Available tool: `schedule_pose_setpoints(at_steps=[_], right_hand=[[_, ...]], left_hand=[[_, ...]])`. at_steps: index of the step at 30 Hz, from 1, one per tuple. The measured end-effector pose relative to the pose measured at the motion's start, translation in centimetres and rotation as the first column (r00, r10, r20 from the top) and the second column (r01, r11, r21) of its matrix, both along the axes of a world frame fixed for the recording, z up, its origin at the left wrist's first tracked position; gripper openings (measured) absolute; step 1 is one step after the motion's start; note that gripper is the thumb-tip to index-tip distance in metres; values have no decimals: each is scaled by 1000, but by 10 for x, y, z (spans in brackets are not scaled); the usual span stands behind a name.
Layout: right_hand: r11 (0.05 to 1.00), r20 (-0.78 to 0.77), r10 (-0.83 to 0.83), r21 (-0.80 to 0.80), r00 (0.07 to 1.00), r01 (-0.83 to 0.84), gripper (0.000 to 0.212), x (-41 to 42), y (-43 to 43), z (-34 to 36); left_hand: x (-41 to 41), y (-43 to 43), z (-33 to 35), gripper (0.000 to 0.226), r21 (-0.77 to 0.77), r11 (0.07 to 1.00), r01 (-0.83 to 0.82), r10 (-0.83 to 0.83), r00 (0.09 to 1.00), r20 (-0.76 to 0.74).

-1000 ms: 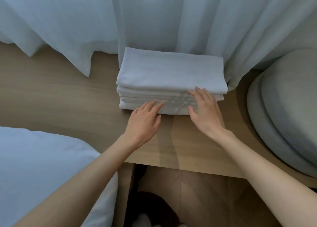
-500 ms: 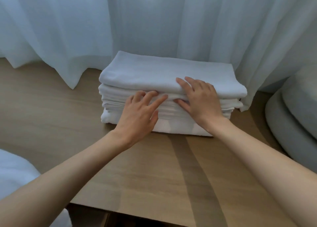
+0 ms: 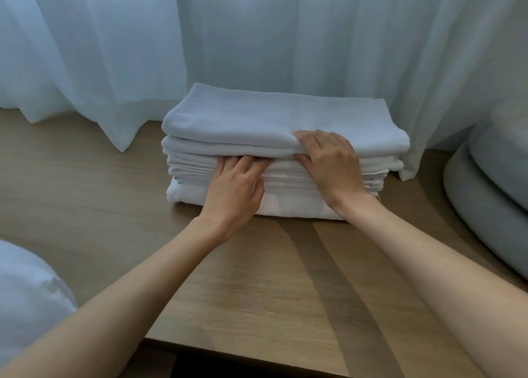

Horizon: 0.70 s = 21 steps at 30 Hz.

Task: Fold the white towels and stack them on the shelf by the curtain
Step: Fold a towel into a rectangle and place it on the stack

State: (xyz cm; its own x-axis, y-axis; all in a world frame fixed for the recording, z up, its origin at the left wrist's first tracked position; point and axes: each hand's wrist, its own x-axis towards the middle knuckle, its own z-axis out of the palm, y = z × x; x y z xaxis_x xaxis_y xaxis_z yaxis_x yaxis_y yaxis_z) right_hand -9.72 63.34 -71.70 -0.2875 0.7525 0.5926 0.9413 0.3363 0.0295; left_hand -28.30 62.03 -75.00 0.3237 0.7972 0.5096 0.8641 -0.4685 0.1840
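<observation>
1. White folded towels lie in a stack [image 3: 285,203] on the wooden shelf [image 3: 85,192], toward its back edge and a little right of its middle. The stack's long side faces the person.
2. The pale sheer curtain [image 3: 257,34] hangs right behind the stack, its hem resting on the shelf along the back edge and beside the stack's right end.
3. The top towel [image 3: 271,120] lies flat and reaches slightly further right than the layers under it.
4. The left hand [image 3: 233,189] lies flat against the stack's front face. Its fingers are straight and their tips are pushed in between the layers, just under the upper towels.
5. The right hand [image 3: 331,166] grips the front edge of the top towel, with its fingers curled over the top and its thumb tucked in beneath the next layer down.
6. The two hands are close together near the middle of the front face, but not touching.
7. A grey round cushion [image 3: 491,200] sits at the shelf's right edge, and white bedding [image 3: 25,300] shows at the lower left corner.
</observation>
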Motion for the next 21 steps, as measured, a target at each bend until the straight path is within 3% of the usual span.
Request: schedule_pose_setpoints(at_steps=[4,6,8,9,11,13,14,17,19,21], right_hand=[[994,22,25,-109,999,-23,46,13,0,2],[999,7,-6,-54,1000,7,49,32,-9,1],[994,-159,-108,12,981,111,56,55,-27,-7],[985,-326,-154,19,933,169,61,65,-36,-12],[967,-669,-226,-69,708,243,71,80,-49,-23],[950,-825,-313,-271,471,157,77,88,-54,-35],[938,-852,-333,-343,403,50,77,90,-54,-40],[916,-922,-240,-318,302,-244,76,86,-51,-52],[916,-940,-197,-278,277,-290,80,82,-46,-61],[932,-956,-171,-234,237,-275,83,80,-39,-71]], left_hand=[[-1,-10,4,30,104,994,-25,6,983,182],[4,-12,8,28,189,982,22,-54,985,163],[18,-10,17,33,261,961,92,-122,987,104],[29,-8,23,36,273,954,123,-151,985,85],[54,-2,38,45,260,949,176,-197,979,53],[82,8,51,58,167,961,220,-220,975,-18],[96,15,55,66,97,968,231,-224,971,-82],[126,36,59,81,-35,978,207,-207,930,-303],[134,47,60,82,-37,979,198,-198,915,-352],[134,54,60,75,-7,976,219,-211,928,-306]])
